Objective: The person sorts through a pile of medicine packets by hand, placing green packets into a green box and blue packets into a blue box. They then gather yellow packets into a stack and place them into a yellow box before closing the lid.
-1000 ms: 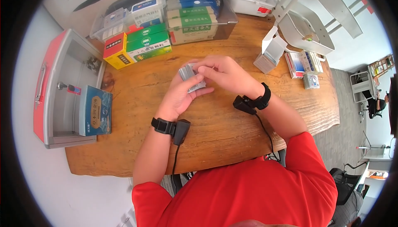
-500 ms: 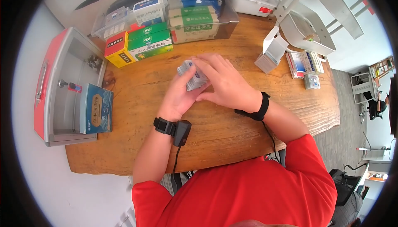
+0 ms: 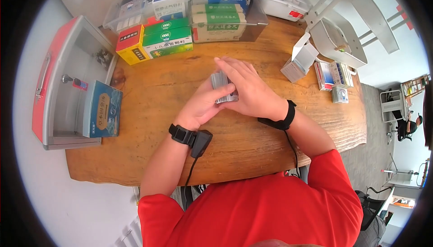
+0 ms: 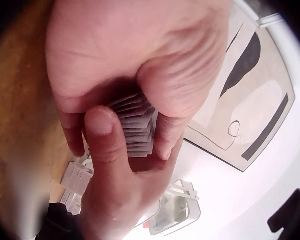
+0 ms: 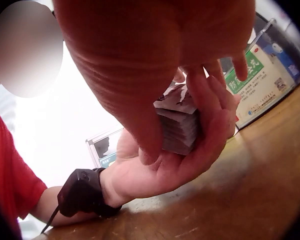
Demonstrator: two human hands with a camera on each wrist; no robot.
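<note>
A stack of thin, flat, pale pieces [image 3: 219,81] sits between both hands above the table. My left hand [image 3: 198,104] holds it from below and the left side, thumb along its near edge. Over the far right side curves my right hand [image 3: 259,92], its fingers and thumb around the stack. In the left wrist view the layered edges [image 4: 136,134] fan slightly, with the right thumb [image 4: 107,132] pressed beside them. Dark print shows on the top piece [image 5: 176,99] in the right wrist view. Much of the stack is hidden by the hands.
Yellow-red [image 3: 131,46] and green boxes [image 3: 168,39] stand before clear bins [image 3: 257,23]. On the left are an open red-grey cabinet [image 3: 52,82] and a blue box [image 3: 104,109]. An open white carton [image 3: 295,66] and small boxes [image 3: 324,76] stand right.
The right hand has gone from fingertips at the stack's top to wrapping round its far side. The stack has shifted slightly right and turned. The head view has shifted a little.
</note>
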